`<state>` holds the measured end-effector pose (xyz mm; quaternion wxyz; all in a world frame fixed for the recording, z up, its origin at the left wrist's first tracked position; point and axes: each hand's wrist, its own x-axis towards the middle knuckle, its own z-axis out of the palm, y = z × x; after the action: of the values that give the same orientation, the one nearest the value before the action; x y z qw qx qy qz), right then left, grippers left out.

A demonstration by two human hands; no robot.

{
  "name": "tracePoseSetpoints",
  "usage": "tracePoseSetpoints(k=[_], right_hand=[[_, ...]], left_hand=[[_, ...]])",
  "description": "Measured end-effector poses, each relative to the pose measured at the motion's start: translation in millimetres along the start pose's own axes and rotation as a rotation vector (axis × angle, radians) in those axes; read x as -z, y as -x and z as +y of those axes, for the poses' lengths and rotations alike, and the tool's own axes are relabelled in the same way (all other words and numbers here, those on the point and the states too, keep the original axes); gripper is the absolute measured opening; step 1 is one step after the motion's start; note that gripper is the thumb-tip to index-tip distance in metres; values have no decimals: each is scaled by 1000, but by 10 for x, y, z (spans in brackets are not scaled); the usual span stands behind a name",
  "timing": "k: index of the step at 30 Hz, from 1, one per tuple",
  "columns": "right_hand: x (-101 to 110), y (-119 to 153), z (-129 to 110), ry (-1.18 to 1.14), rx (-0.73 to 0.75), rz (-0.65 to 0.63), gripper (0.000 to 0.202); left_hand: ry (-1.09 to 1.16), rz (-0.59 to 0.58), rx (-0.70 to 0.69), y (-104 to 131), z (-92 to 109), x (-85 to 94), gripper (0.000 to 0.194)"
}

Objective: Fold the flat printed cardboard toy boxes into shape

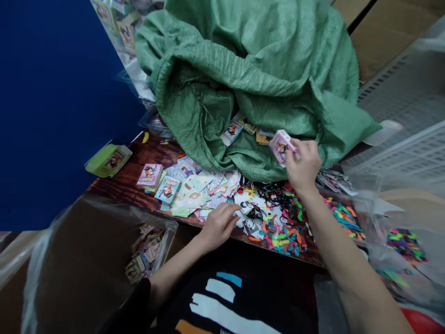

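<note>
My right hand (303, 164) grips a small pink printed cardboard box (280, 147) in front of the mouth of a large green woven sack (229, 69). Inside the sack's mouth lie more small boxes, among them a blue and white box (232, 131). Over the table's front edge, my left hand (218, 226) has its thumb and fingers drawn together. Anything between those fingertips is too small to make out. Beside it are loose printed paper cards (194, 192) and black-and-white picture slips (251, 225). A pink box (150, 175) and a light blue box (167, 189) lie left of the cards.
Colourful small strips (283, 236) are heaped along the table (128, 192). A green open box (109, 160) sits at the left edge. Below is a plastic-lined carton (86, 250) with several small boxes inside. White perforated crates (410, 102) stand right; a blue panel (62, 102) rises left.
</note>
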<state>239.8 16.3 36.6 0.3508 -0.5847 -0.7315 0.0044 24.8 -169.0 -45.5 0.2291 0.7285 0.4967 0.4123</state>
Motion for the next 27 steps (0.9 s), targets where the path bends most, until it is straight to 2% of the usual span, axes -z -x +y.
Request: tracePoseSetpoints(k=[2, 4, 6, 9, 12, 15, 17, 21, 22, 25, 27], right_hand=[[86, 267, -214, -206, 58, -176, 29], [95, 567, -394, -458, 61, -492, 26], [41, 832, -519, -678, -1, -769, 28], [-67, 1066, -580, -822, -102, -973, 30], [-128, 1110, -486, -782, -112, -991, 35], [-153, 1085, -283, -556, -123, -815, 28], [-175, 1088, -150, -398, -126, -723, 21], [-256, 1173, -50, -246, -15, -773, 17], [-280, 1203, -58, -200, 29, -786, 20], [-341, 1279, -101, -38, 132, -809, 48], [-370, 1305, -106, 31, 165, -808, 39]], left_hand=[[-113, 53, -121, -34, 15, 31, 41], [-207, 55, -158, -53, 7, 74, 61], [-233, -33, -129, -28, -9, 109, 77], [-170, -156, 6, 102, -38, 147, 81], [-29, -112, 254, 284, -88, 212, 69], [223, 42, 560, 423, -189, 343, 64], [417, 172, 707, 451, -283, 444, 63], [714, 354, 812, 308, -453, 592, 64], [757, 375, 825, 240, -484, 611, 64], [786, 397, 866, 14, -568, 637, 64], [743, 391, 878, -119, -628, 643, 62]])
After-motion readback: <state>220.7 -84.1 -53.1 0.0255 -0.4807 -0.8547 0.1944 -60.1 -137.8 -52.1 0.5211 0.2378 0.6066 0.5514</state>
